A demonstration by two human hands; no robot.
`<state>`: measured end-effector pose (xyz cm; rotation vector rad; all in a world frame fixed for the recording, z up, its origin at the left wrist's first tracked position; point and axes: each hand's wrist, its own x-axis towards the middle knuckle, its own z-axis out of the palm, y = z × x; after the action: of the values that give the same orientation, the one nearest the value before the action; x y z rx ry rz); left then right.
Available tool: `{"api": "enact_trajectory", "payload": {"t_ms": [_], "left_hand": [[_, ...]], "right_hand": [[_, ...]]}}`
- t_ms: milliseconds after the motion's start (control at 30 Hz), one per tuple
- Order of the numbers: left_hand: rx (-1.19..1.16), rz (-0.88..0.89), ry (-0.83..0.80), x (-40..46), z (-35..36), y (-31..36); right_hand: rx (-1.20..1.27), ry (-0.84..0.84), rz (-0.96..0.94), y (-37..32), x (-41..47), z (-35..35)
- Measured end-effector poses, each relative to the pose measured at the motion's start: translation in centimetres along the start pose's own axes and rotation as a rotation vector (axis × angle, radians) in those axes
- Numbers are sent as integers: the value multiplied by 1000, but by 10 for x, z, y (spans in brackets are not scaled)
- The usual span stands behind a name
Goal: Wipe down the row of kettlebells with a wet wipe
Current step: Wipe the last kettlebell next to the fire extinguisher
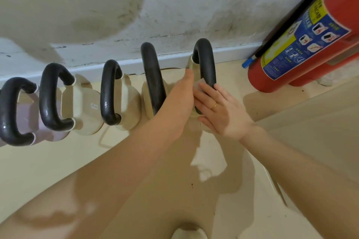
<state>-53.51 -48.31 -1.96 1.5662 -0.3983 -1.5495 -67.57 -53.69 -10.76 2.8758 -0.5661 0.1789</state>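
- Five kettlebells stand in a row along the wall (174,6), black handles up; the rightmost kettlebell (204,60), at about 1 o'clock from the frame's centre, is the one being wiped.
- The right hand (221,110) lies flat on that kettlebell's body, fingers straight and spread, pressing the wet wipe (198,85) just under the handle; a ring shows on one finger.
- The left hand (182,95) reaches in from 7 o'clock and rests against the same bell; its fingers are hidden behind it, so I cannot tell their state.
- Judged step: wiping the end bell, with the four to its left still to do.
- Next move likely calls for working round the handle, then shifting toward 9 o'clock.
- A red fire extinguisher (310,31) leans at 2 o'clock, near the working hand.
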Motion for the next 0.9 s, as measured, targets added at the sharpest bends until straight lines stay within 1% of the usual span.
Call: {"api": "enact_trajectory", "payload": {"t_ms": [33, 67, 133, 200, 333, 400, 467, 533, 567, 600, 667, 767, 833, 900], "left_hand": [[15, 8, 2, 0, -2, -3], [37, 22, 7, 0, -3, -6], [69, 64, 40, 2, -7, -11], [69, 97, 83, 2, -10, -14], [76, 114, 66, 4, -6, -13], [63, 110, 49, 6, -2, -12], [43, 71, 57, 8, 0, -12], [40, 47, 70, 10, -1, -15], [58, 57, 71, 10, -1, -17], [76, 73, 71, 10, -2, -19], [69, 89, 71, 10, -3, -23], [69, 116, 59, 7, -1, -29], [84, 130, 42, 8, 5, -31], [96, 129, 20, 9, 10, -30]], "right_hand": [[27, 35, 60, 0, 0, 1], [94, 55, 162, 0, 3, 2], [315, 94, 419, -3, 12, 1], [564, 162, 577, -13, 14, 3], [800, 188, 624, -32, 10, 9], [952, 233, 723, -39, 16, 4], [1171, 262, 922, -37, 35, -6], [1450, 253, 1243, -23, 60, -13], [1581, 213, 1377, -14, 70, -17], [1681, 188, 1428, -6, 75, -18], [1760, 138, 1364, 1, 79, -21], [1704, 50, 1237, 1, 72, -22], [1599, 57, 1204, 6, 70, -25], [1593, 157, 1121, 7, 64, -25]]}}
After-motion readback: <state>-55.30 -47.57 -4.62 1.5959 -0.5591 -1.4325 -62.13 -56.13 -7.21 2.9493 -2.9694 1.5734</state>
